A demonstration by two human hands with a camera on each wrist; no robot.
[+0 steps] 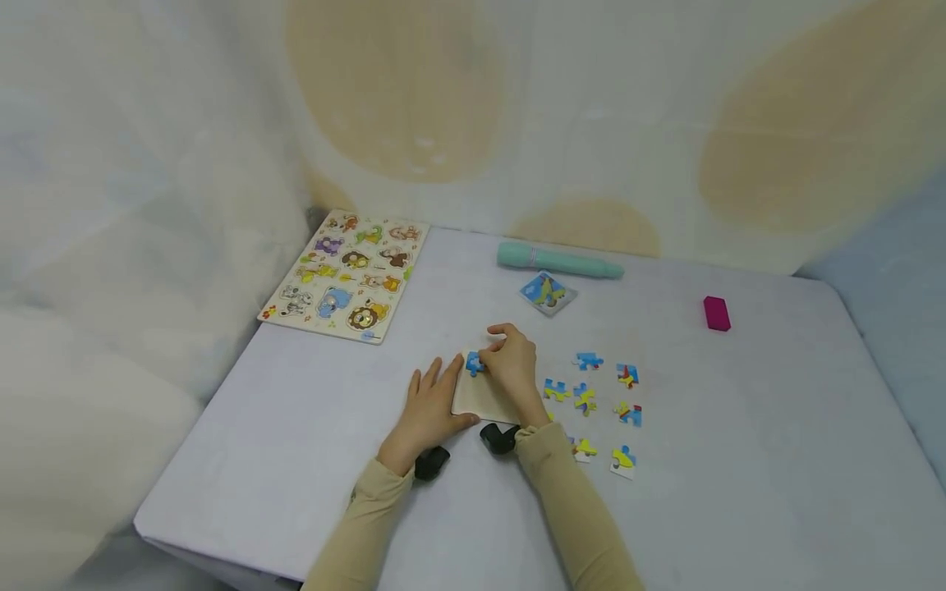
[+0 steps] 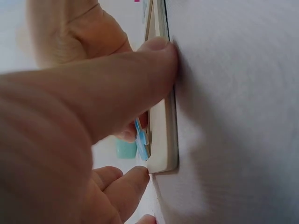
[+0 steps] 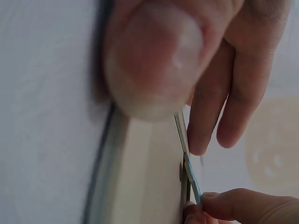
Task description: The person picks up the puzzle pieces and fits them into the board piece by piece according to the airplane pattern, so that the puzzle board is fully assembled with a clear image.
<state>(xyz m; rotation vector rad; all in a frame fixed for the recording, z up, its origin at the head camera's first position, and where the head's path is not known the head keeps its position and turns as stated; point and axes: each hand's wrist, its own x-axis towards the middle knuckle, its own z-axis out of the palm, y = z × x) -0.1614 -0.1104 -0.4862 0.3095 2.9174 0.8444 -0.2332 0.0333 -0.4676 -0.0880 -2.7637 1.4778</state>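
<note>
My right hand [image 1: 513,368] pinches a blue jigsaw piece [image 1: 474,364] between thumb and fingertip over the far left corner of a pale wooden puzzle tray [image 1: 479,398]. Tilted on edge, the piece [image 2: 141,142] meets the tray's inner surface in the left wrist view. My left hand [image 1: 431,410] lies along the tray's left side with fingers extended. Its thumb [image 3: 154,65] touches the near edge, and a fingertip reaches the far left corner. Several loose jigsaw pieces [image 1: 585,399] are spread right of the tray; the right forearm partly hides some.
An animal peg puzzle board [image 1: 347,279] lies at the back left. Behind the tray are a picture card [image 1: 547,292] and a mint-green tube [image 1: 559,260]. A magenta block [image 1: 716,313] sits farther right. Black wrist cameras [image 1: 499,438] sit by both wrists.
</note>
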